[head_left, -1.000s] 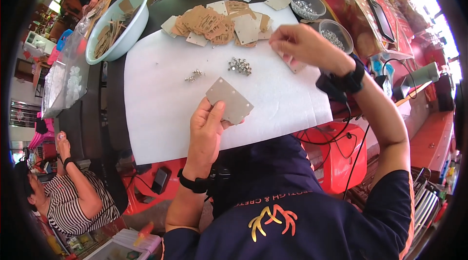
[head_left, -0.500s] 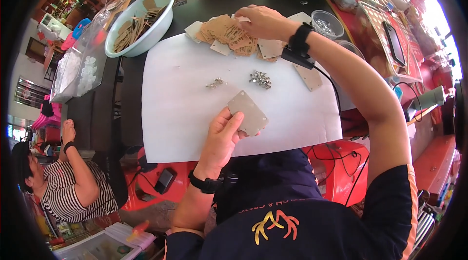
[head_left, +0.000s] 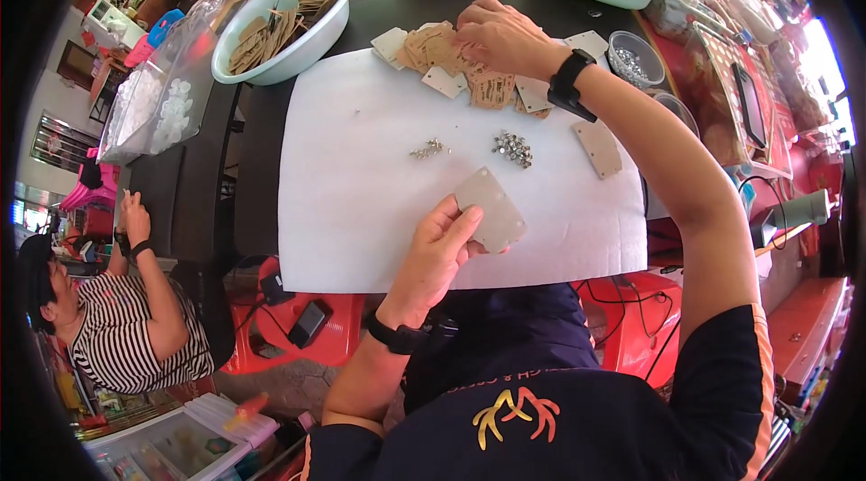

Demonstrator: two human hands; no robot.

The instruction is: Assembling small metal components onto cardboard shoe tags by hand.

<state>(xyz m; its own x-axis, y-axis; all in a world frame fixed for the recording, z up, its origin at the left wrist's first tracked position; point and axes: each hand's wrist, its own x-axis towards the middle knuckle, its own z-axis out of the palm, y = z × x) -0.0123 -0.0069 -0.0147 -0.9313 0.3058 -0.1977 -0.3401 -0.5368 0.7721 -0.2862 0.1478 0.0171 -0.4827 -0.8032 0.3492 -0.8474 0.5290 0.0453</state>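
Observation:
My left hand (head_left: pixel 435 252) pinches a grey rectangular card piece (head_left: pixel 492 210) with small corner holes, just above the near edge of a white foam sheet (head_left: pixel 352 174). My right hand (head_left: pixel 499 32), with a black watch on its wrist, reaches across to a loose pile of tan and grey card pieces (head_left: pixel 460 64) at the sheet's far edge, fingers curled down onto the pile. Whether they grip a piece is hidden. Two small heaps of silver rivets (head_left: pixel 512 147) lie mid-sheet. Another grey card piece (head_left: pixel 597 147) rests flat at the right.
A pale green bowl of card pieces (head_left: pixel 280 21) stands far left beside a clear bag of white parts (head_left: pixel 149 102). Small clear tubs (head_left: pixel 635 55) sit far right. A seated person in a striped top (head_left: pixel 117 328) is at lower left. Red plastic stools (head_left: pixel 298 319) stand below the table.
My right hand has swung from the right side of the sheet leftward onto the card pile. The left hand still holds the grey card piece.

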